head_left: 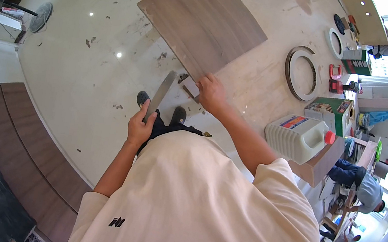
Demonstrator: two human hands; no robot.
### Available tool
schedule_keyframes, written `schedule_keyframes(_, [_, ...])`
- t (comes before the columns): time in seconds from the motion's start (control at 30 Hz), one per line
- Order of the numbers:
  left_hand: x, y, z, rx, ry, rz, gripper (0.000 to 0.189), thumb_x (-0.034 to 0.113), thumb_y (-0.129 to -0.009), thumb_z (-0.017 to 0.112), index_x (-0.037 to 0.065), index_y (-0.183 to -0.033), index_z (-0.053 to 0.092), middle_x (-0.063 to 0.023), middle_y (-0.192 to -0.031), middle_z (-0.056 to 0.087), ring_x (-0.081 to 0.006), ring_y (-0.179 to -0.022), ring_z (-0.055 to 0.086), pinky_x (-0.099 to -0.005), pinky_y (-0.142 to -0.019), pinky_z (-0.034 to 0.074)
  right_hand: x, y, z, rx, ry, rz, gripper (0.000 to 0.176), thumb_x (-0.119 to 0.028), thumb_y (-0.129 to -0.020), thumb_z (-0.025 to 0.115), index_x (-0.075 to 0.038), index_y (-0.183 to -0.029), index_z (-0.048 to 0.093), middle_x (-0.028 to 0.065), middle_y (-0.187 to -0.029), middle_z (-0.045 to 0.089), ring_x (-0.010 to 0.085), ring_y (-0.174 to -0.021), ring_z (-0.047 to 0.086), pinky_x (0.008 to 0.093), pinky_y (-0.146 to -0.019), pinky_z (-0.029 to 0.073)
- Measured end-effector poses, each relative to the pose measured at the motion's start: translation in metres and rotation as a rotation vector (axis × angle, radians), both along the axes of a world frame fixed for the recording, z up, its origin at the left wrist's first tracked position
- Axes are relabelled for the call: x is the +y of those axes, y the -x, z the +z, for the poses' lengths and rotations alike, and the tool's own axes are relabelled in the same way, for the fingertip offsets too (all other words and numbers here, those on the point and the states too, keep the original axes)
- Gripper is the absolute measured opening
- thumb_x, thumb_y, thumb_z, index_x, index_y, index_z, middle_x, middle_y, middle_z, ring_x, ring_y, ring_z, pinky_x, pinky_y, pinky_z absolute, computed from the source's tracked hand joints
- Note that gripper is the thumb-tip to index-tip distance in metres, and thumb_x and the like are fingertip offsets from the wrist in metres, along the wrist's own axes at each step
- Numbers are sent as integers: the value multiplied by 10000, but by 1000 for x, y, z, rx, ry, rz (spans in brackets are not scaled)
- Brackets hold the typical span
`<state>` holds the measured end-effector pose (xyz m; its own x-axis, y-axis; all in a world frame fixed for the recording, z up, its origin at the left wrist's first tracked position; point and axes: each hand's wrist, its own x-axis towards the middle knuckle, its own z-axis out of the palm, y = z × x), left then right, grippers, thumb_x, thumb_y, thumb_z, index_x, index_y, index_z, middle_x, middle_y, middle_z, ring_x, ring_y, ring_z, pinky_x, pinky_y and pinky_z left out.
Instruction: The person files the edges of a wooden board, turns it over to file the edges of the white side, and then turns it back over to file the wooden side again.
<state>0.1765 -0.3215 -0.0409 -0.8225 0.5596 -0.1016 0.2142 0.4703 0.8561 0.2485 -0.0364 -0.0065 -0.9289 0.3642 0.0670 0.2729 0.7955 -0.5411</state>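
A brown wood-grain board (205,20) lies on the light worktable (257,80), with one long edge reaching past the table's edge. At the board's near corner, my right hand (210,93) has its fingers wrapped round the edge. My left hand (141,125) grips the lower end of a long, flat, grey file-like tool (162,90), which points up toward the board and stays apart from it. The floor shows between the tool and the board's edge.
Right of the board are a coil of edge banding (291,76), a white jug (299,136), a green can (331,113) and a red tool (335,85). Co-workers (369,191) stand far right. Scraps dot the floor (83,77); a fan (41,17) stands far left.
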Motion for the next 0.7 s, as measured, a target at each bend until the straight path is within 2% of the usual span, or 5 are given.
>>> schedule_keyframes(0.2, [-1, 3, -5, -10, 10, -6, 521, 279, -945, 694, 57, -1400, 573, -240, -1164, 700, -379, -1102, 683, -385, -914, 533, 14, -43, 10, -67, 96, 52, 115, -138, -927, 617, -35, -949, 663, 169, -963, 624, 389, -928, 620, 475, -809, 502])
schedule_keyframes(0.3, [1, 7, -8, 56, -3, -38, 517, 283, -947, 691, 58, -1398, 575, -229, -1194, 694, -366, -1098, 687, -383, -917, 533, 21, -55, 31, -298, 114, 24, 152, -158, -915, 642, -34, -995, 676, 157, -980, 640, 400, -939, 620, 475, -820, 502])
schedule_keyframes(0.4, [11, 8, -1, 158, -24, -89, 492, 268, -950, 682, 104, -1403, 584, -175, -1100, 723, -340, -990, 710, -369, -847, 550, 44, -51, 22, -220, 142, -124, 238, -216, -905, 676, -31, -1055, 688, 162, -1041, 644, 399, -985, 623, 469, -860, 508])
schedule_keyframes(0.53, [26, 12, 9, 237, 83, -198, 482, 255, -942, 685, 210, -1412, 589, -102, -854, 664, -312, -776, 669, -393, -698, 543, 83, -11, 28, -36, -132, -254, 413, -299, -939, 669, -26, -1247, 630, 193, -1314, 596, 402, -1181, 585, 443, -989, 494])
schedule_keyframes(0.7, [50, 19, 7, 285, 202, -289, 472, 315, -953, 659, 301, -1418, 579, -79, -747, 579, -320, -679, 620, -441, -610, 516, 134, 35, 13, -388, -330, -99, 639, -415, -1011, 532, -45, -1514, 394, 174, -1599, 344, 380, -1456, 357, 463, -1161, 359])
